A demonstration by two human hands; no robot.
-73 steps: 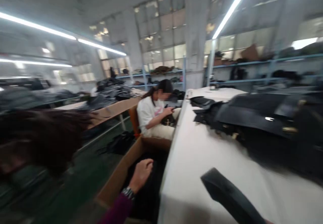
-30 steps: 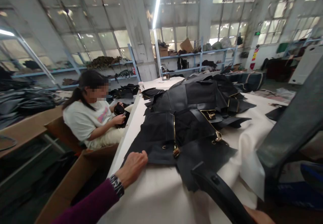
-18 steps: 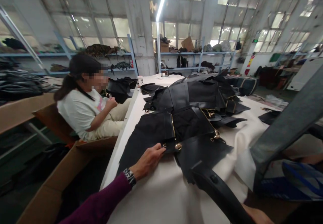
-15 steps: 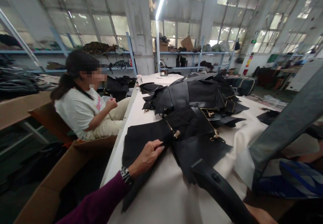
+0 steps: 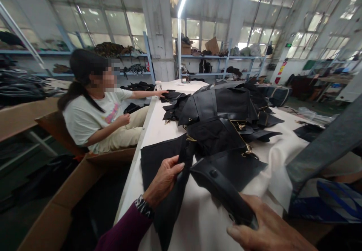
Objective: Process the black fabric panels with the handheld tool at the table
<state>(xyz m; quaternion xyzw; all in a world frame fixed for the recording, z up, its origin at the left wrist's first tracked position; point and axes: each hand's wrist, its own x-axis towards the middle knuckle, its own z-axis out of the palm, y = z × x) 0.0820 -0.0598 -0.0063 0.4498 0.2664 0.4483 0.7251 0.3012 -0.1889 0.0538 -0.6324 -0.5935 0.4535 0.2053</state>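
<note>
My left hand (image 5: 164, 180) is closed on the edge of a flat black leather piece (image 5: 158, 160) that lies near the table's left edge, lifted toward me. My right hand (image 5: 266, 232) grips the near end of a long black strap (image 5: 220, 192) with a round stud, which reaches up toward the leather. Behind them a heap of black leather pieces (image 5: 223, 107) with gold buckles covers the white table (image 5: 203, 224).
A co-worker in a white shirt (image 5: 90, 115) sits at the table's left side, one hand reaching onto the far leather pieces. An open cardboard box (image 5: 73, 190) stands below the table's left edge. A grey slanted bar (image 5: 325, 149) crosses on the right. Shelves line the back wall.
My left hand has pulled the black piece out of the heap and toward me. My right hand brought the strap up into view. The co-worker stretched an arm onto the table.
</note>
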